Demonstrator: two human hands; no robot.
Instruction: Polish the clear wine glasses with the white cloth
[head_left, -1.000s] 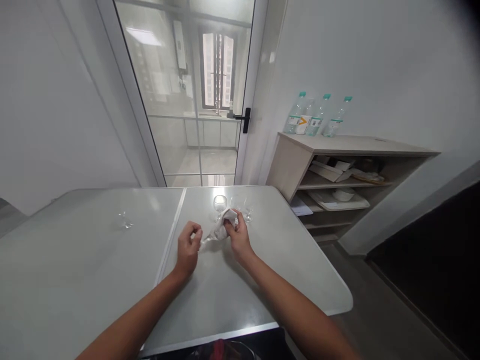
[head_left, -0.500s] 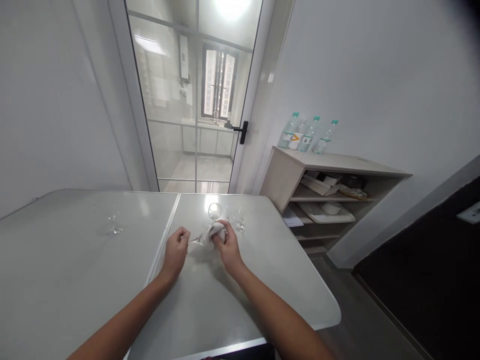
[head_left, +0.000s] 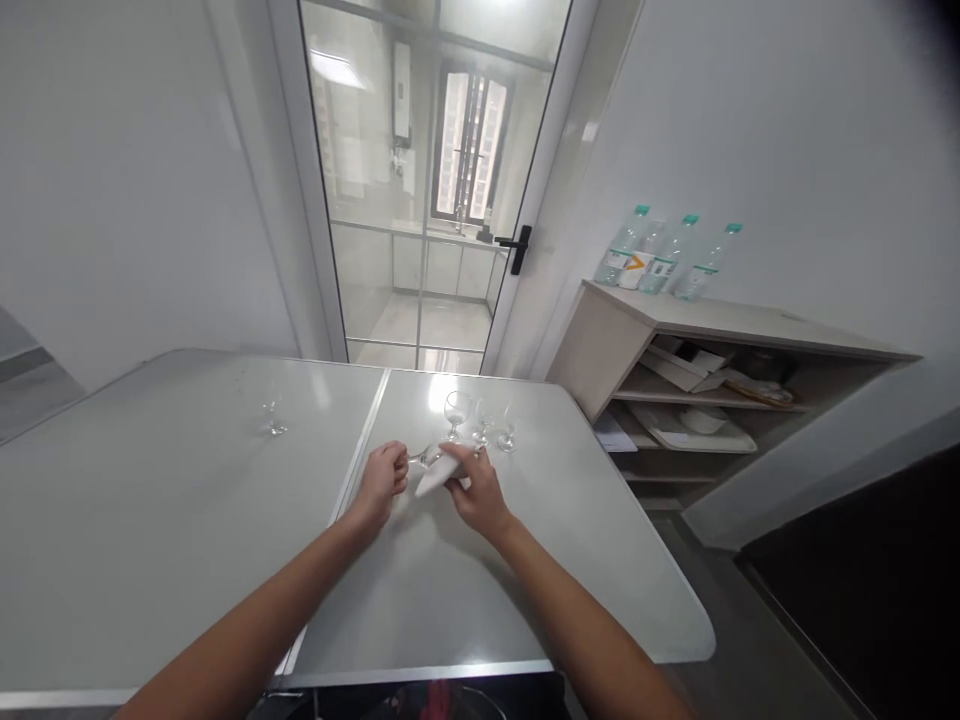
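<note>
While the left hand (head_left: 385, 474) grips the stemmed glass (head_left: 426, 458) by one end, leaving the opposite end accessible, the right hand (head_left: 475, 490) clasps the white cloth (head_left: 437, 476), probably against the bowl; the stemmed glass lies sideways between both hands, above the table (head_left: 420, 590)

Four plastic bottles (head_left: 663, 268) stand on a shelf unit (head_left: 750, 320) near a glass door (head_left: 430, 195).
</note>
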